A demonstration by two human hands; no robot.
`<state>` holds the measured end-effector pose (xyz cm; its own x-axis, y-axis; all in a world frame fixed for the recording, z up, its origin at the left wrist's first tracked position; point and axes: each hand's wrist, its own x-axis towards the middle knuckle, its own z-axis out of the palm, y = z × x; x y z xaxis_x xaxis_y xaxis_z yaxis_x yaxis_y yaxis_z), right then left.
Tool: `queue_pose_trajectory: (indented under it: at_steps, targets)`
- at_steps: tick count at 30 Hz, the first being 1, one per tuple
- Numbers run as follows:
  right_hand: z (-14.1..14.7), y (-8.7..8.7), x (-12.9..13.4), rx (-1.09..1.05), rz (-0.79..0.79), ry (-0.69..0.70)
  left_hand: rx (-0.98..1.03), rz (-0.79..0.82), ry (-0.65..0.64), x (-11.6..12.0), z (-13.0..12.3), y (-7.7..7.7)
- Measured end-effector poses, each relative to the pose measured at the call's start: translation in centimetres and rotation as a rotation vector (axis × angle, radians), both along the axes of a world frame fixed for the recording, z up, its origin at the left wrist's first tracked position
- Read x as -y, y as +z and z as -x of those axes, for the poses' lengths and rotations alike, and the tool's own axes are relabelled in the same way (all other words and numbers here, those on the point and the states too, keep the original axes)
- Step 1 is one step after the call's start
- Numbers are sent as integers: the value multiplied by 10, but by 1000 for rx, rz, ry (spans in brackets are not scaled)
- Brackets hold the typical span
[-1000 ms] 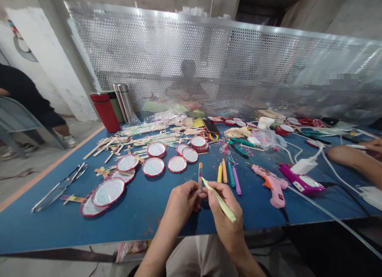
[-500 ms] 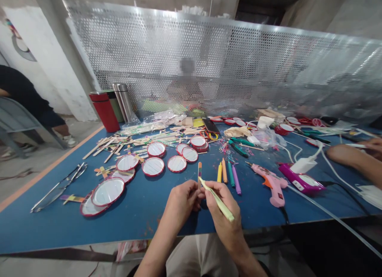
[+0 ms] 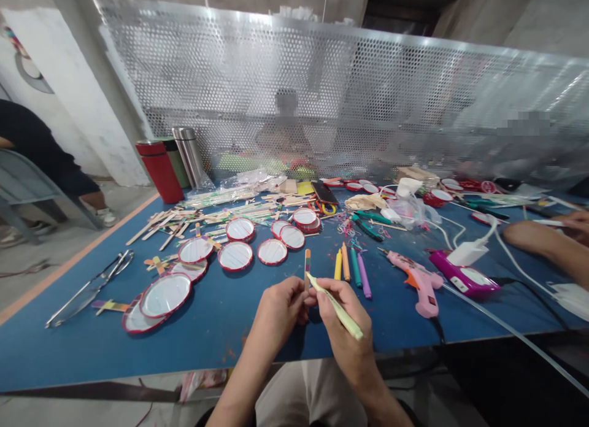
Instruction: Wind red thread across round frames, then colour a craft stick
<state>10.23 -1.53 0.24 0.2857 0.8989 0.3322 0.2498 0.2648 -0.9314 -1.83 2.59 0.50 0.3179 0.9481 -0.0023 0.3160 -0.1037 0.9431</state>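
My left hand (image 3: 281, 310) pinches a painted wooden popsicle stick (image 3: 307, 269), which stands upright with orange and green bands. My right hand (image 3: 344, 319) is shut on a slim pale green marker (image 3: 335, 310), and its tip touches the stick near my left fingers. Just beyond my hands lie several coloured crayons (image 3: 352, 270). To the right rests a pink hot glue gun (image 3: 416, 283). Round red-rimmed mirrors (image 3: 235, 256) lie to the left on the blue table (image 3: 221, 335).
Loose popsicle sticks (image 3: 221, 215) and long metal scissors (image 3: 89, 289) lie at the left. A co-worker's forearm (image 3: 547, 246) rests at the right, near white cables. Flasks (image 3: 159, 171) stand before a perforated metal screen (image 3: 322, 89). A seated person (image 3: 32, 148) is at the far left.
My hands keep the same hold on the stick and marker. The whole scene has shifted slightly in view with a small head movement.
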Motion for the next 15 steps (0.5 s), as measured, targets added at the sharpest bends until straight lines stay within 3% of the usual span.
queue_pose_trajectory:
  at_steps: [6,15]
  targets:
    - [0,-3,0,-2,4,-75,-10,8,3,0,0,0]
    - [0,0,0,16,-12,3,-5,5,6,0,0,0]
